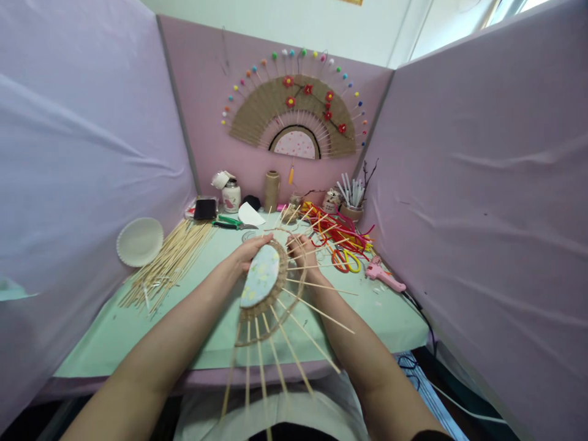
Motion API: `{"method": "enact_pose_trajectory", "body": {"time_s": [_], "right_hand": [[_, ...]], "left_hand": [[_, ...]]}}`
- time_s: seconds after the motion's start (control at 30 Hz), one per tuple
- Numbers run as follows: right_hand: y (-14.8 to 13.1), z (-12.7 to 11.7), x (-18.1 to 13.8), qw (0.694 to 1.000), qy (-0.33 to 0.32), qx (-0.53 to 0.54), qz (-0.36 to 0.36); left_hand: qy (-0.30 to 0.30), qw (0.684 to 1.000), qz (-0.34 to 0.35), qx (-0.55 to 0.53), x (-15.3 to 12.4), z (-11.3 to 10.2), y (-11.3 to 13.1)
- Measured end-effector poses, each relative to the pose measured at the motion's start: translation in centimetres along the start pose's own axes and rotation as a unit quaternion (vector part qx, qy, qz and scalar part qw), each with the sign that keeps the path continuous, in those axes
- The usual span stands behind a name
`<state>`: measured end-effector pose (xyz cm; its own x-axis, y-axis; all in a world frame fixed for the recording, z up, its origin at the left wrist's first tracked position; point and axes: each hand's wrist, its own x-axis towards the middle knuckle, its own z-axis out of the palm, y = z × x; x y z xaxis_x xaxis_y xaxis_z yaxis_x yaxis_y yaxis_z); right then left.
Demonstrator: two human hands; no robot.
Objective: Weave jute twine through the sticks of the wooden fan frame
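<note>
A half-round fan frame [261, 278] tilts in front of me, its centre covered in pale floral cloth with a woven twine border. Thin wooden sticks [301, 309] radiate from the border, some reaching over my lap. My left hand [252, 250] grips the cloth-covered half-circle at its upper left edge. At the frame's upper right, my right hand [303, 250] has its fingers closed among the sticks, by a loop of brown twine [303, 278]. Exactly what those fingers pinch is too small to make out.
Loose sticks [172, 260] and a white plate [140, 242] lie left. Green pliers [234, 223], a twine spool [272, 191] and red pipe cleaners [335, 226] are behind. Scissors [340, 260] and a pink glue gun [384, 277] lie right. A finished fan [257, 116] hangs on the back panel.
</note>
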<state>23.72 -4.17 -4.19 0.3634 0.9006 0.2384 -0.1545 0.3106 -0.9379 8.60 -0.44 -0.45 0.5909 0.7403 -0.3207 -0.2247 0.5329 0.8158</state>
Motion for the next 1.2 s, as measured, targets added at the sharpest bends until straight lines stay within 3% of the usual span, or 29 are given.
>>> {"method": "enact_pose_trajectory", "body": {"time_s": [0.27,0.4,0.6,0.9,1.07,1.2], "right_hand": [[0.0,-0.4,0.3,0.993,-0.104,-0.052,-0.019],[-0.6,-0.7,0.4,0.988,-0.152,0.018,-0.022],[-1.6,-1.1,-0.2,0.968,-0.235,0.084,0.032],[-1.5,-2.0,-0.6,0.967,-0.238,-0.026,0.087],[-2.0,-2.2,-0.5,0.965,-0.232,0.003,0.119],[-2.2,-2.5,-0.4,0.972,-0.209,-0.010,0.103]], "left_hand": [[-0.035,0.999,0.009,0.019,-1.6,-1.8,-0.3],[-0.038,0.999,0.014,0.032,-2.1,-2.3,-0.4],[-0.028,0.999,0.019,0.033,-2.4,-2.1,-0.3],[-0.008,0.999,0.031,0.041,-2.7,-1.9,-0.1],[-0.012,0.999,0.033,0.017,-2.8,-2.0,0.1],[-0.028,0.999,0.020,0.001,-3.1,-2.5,0.3]]}}
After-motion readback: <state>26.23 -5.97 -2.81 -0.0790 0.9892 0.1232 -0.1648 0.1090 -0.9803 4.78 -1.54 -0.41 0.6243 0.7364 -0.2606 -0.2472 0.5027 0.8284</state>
